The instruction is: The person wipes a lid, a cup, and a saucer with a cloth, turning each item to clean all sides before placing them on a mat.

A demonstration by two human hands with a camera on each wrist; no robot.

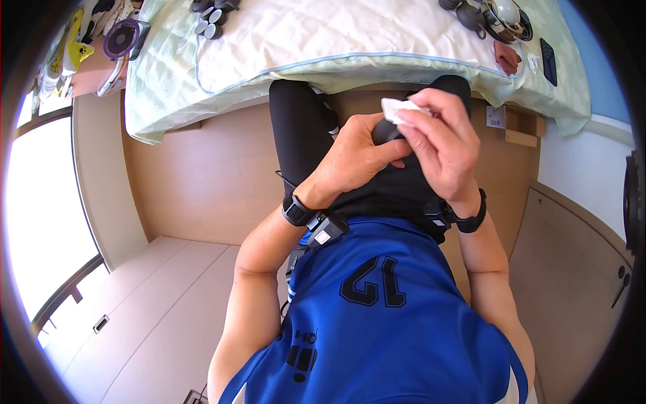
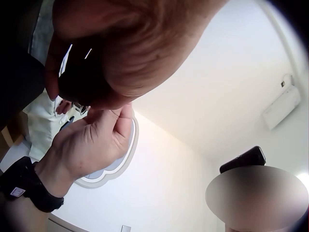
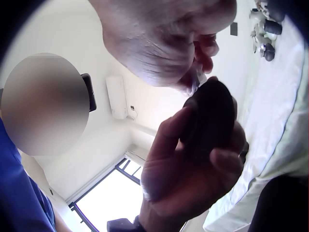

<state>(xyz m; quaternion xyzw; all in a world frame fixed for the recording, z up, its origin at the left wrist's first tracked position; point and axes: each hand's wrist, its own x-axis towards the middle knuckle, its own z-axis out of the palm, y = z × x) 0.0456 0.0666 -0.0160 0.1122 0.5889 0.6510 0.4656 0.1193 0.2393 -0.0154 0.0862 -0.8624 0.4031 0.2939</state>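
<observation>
My left hand (image 1: pixel 346 155) grips a dark, smooth, rounded object (image 1: pixel 385 132) above my lap. In the right wrist view the same dark object (image 3: pixel 212 111) shows as a long oval, with the left fingers and thumb curled round its sides; I cannot tell its exact kind. A crumpled white tissue (image 1: pixel 397 110) is pinched between the thumb and fingers of my right hand (image 1: pixel 449 145), right at the object's upper end. In the left wrist view the left palm hides most of the object, and the right hand (image 2: pixel 91 145) reaches in behind it.
Across the lap stands a table with a pale quilted cloth (image 1: pixel 323 40). Small dark cups (image 1: pixel 212 31) sit at its far left. A dark teapot (image 1: pixel 470 17), a glass pot (image 1: pixel 505 12), a brown cloth (image 1: pixel 507 57) and a black phone-like slab (image 1: pixel 548 62) lie at the right.
</observation>
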